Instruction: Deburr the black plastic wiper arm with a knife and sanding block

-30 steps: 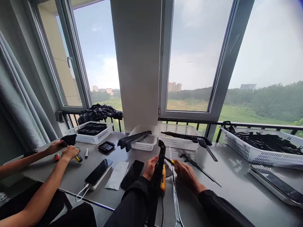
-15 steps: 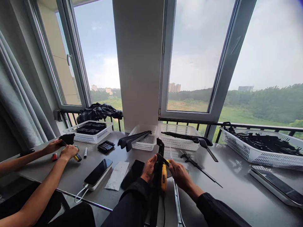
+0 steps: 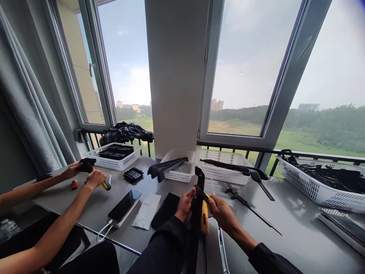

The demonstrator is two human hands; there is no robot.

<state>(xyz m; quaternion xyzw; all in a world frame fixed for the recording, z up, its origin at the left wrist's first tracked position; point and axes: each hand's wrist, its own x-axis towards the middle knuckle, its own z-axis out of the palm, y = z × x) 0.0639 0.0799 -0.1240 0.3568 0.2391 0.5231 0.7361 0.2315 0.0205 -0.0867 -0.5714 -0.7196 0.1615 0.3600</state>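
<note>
**Two hands meet on a long black part at the window bench**

The left hand [image 3: 186, 205] grips a long black part [image 3: 199, 198] standing nearly upright, its long axis running away from the person. The right hand [image 3: 222, 213], immediately right of it, pinches a yellow-handled tool [image 3: 204, 220] against the part above the bench [image 3: 285, 224].

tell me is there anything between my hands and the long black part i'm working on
Nothing visible does. Your left hand already holds the long black part from its left side, and your right hand is against its right side, pressing a small black and yellow tool to it.
</note>
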